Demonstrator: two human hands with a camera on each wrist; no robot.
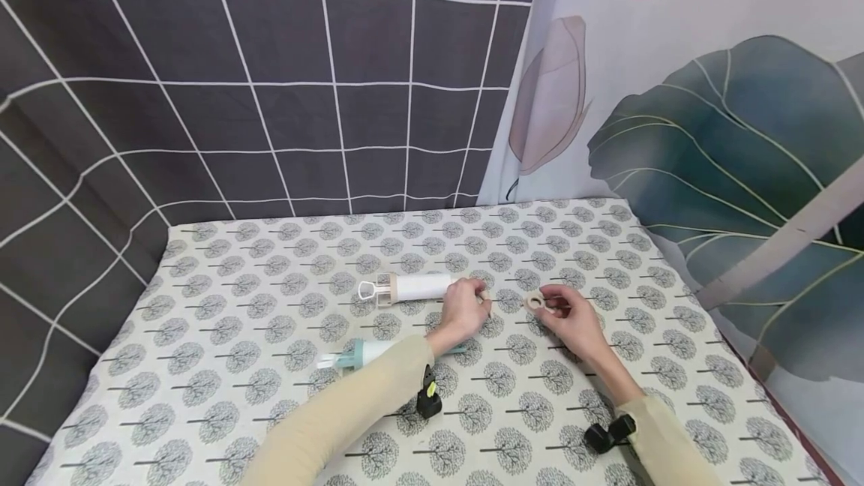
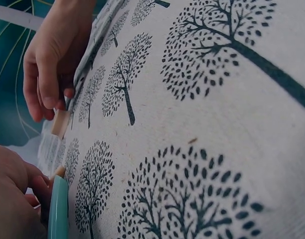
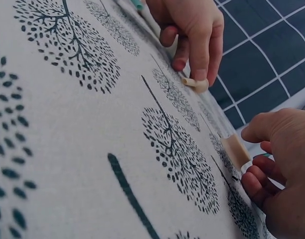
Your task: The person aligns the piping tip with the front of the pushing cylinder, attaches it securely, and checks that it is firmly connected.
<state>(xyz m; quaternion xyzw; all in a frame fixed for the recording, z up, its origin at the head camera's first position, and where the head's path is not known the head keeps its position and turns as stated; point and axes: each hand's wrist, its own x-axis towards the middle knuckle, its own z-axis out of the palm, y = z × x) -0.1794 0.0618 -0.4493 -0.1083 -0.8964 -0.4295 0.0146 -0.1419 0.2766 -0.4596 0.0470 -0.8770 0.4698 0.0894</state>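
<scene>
My left hand (image 1: 463,307) is at the right end of a white syringe-like tube (image 1: 421,286) with a beige collar and a pale loop-handled plunger. It pinches a small cream nozzle piece (image 3: 196,83) between thumb and fingers, seen best in the right wrist view. Across a short gap, my right hand (image 1: 572,319) holds a beige ring (image 1: 535,300) at its fingertips, low over the cloth. The ring (image 3: 235,150) shows its curved side in the right wrist view, between thumb and fingers. A second syringe-like tube (image 1: 378,350) with teal ends lies nearer, partly hidden by the left forearm.
A cream cloth (image 1: 270,388) printed with grey trees covers the table. Behind it hangs a dark curtain (image 1: 283,118) with a white grid. A pale curtain (image 1: 729,141) with large leaves is at the right. Small black cameras (image 1: 428,394) sit on the wrists.
</scene>
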